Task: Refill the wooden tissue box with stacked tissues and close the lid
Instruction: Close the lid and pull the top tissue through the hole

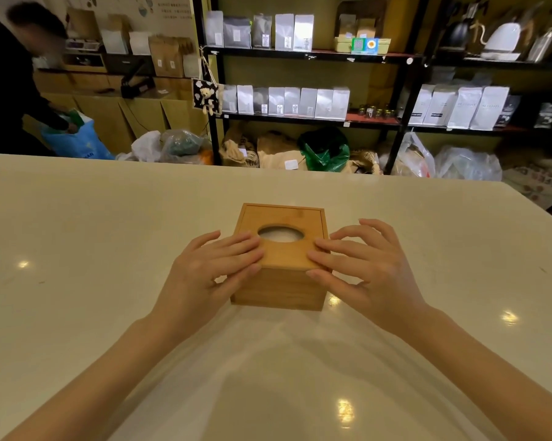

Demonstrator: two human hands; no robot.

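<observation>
In the head view, the wooden tissue box point(279, 261) is seen standing upright near the middle of the cream worktop point(109, 218), with bare surface on every side. Its lid point(284, 254) is seated, white tissues point(280, 234) showing through the oval hole. The left hand point(211, 268) and right hand point(363, 265) are laid flat, fingers spread, on the lid's 2 near corners, nothing being clasped by either grip.

- I see the tissue box point(279, 288) in smooth, matt light wood, grain faint.
- Soft white paper tissues point(280, 234) show through its lid point(284, 254).
- The cream surface point(109, 218) is glossy, mirroring lamps at 5 o'clock.
</observation>
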